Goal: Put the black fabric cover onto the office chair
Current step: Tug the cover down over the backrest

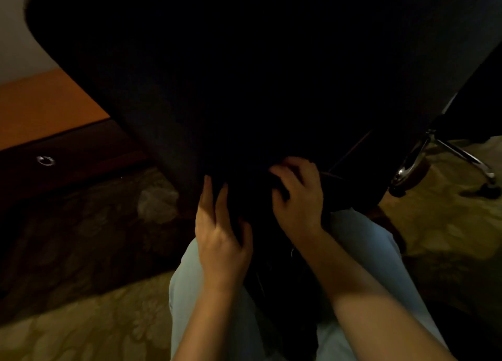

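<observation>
The office chair's backrest fills the upper view, wrapped in the black fabric cover (244,75). Its chrome star base (440,154) with casters shows at the right. At the cover's lower edge, my left hand (220,238) holds a bunch of the black fabric, thumb on one side and fingers extended upward along it. My right hand (296,195) is just to the right, fingers curled over the fabric's hem. The dim light hides the fabric's folds and edges between the hands.
A dark wooden cabinet with a metal ring pull (45,160) and an orange top (40,108) stands at the left. Patterned carpet (81,320) covers the floor. A crumpled pale wrapper (156,200) lies near the chair. My knees in light jeans (361,241) are below.
</observation>
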A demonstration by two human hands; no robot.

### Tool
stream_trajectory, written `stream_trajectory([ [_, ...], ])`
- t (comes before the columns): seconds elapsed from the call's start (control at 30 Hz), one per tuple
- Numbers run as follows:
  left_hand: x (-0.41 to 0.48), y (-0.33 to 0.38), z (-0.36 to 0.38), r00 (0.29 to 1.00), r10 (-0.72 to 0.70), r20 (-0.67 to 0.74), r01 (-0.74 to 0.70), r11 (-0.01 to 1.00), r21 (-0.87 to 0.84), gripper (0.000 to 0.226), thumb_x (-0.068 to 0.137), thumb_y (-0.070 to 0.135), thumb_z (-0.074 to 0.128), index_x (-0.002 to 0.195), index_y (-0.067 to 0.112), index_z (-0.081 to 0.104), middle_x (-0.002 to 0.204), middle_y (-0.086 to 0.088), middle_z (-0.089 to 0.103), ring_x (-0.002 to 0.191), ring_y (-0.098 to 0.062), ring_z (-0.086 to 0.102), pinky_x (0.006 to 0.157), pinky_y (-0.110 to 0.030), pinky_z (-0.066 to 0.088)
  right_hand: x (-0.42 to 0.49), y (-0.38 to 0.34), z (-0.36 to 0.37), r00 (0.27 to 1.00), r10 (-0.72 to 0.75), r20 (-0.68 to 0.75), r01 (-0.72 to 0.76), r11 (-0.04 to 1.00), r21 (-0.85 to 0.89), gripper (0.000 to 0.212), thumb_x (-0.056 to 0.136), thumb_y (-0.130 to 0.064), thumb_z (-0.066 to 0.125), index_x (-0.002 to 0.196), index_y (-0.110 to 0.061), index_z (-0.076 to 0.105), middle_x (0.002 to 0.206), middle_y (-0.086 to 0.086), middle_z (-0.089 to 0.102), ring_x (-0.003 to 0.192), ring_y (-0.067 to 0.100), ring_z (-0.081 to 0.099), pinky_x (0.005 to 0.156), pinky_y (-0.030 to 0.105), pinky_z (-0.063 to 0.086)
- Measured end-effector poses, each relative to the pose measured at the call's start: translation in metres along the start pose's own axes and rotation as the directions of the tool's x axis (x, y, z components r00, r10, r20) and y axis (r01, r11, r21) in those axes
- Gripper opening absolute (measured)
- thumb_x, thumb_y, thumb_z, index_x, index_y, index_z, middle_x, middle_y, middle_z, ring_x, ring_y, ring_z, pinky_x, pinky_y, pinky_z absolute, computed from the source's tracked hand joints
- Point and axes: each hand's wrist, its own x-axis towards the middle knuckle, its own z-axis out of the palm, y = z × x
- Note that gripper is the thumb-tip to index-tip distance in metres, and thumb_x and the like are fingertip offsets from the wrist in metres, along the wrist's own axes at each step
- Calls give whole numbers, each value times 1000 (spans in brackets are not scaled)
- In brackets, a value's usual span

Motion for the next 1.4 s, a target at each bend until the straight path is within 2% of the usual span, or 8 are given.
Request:
stream_trajectory([
  [0.13,1,-3,-1,1000,1,18,-1,1000,0,59,85,25,49,140,5,41,158,-10,21,137,-28,34,105,-44,42,1,9,-5,999,-46,5,46,999,-10,34,76,-7,52,106,-22,53,113,-1,46,99,21,48,84,12,33],
  [0.33,1,0,2,1000,-29,8,29,999,-18,58,87,25,50,142,12,38,159,-6,19,137,-11,25,100,-47,47,20,28,-28,924,276,-263,-268,961,68,35,76,-2,52,109,-13,56,115,20,55,107,14,50,91,7,39],
  [0.47,0,2,2,999,-35,10,35,999,-30,57,88,27,49,142,12,39,159,-8,20,136,-12,26,100,-48,48,19,19,-25,901,338,-272,-318,941,113,35,78,-7,51,111,-19,48,118,20,53,109,18,51,91,13,43],
  [0.8,0,-3,-1,1000,-11,17,11,1000,5,57,86,24,50,139,5,43,158,-7,21,134,-26,36,105,-35,37,-2,6,-1,997,-48,65,48,999,2,32,76,-11,50,106,-22,53,111,-1,45,98,20,48,81,13,33],
  [0.97,0,-2,-1,1000,-28,3,28,1000,5,57,87,26,49,140,7,42,158,-6,21,137,-14,30,106,-35,37,10,22,-19,984,130,-122,-129,991,15,34,76,-8,51,108,-19,53,117,5,49,105,13,48,93,3,33],
  [1.07,0,-1,1,999,-36,1,36,999,-17,57,88,27,50,142,11,40,159,-5,19,135,-9,26,104,-36,39,24,30,-34,897,331,-293,-320,943,86,34,80,-6,54,114,-6,59,117,16,53,110,11,47,92,5,37],
  [1.17,-1,1,2,1000,-21,7,21,1000,-18,57,88,26,49,142,12,39,159,-7,18,134,-10,26,101,-37,42,29,29,-35,862,337,-377,-327,940,94,32,82,-2,58,114,-2,58,114,23,54,110,9,47,92,4,36],
  [1.4,-1,0,1,1000,-11,12,11,1000,-3,55,87,25,48,139,10,41,158,-12,22,134,-25,35,98,-41,47,3,7,-7,999,33,2,-33,999,13,32,78,-15,52,109,-23,51,115,-1,44,103,18,49,84,11,38],
])
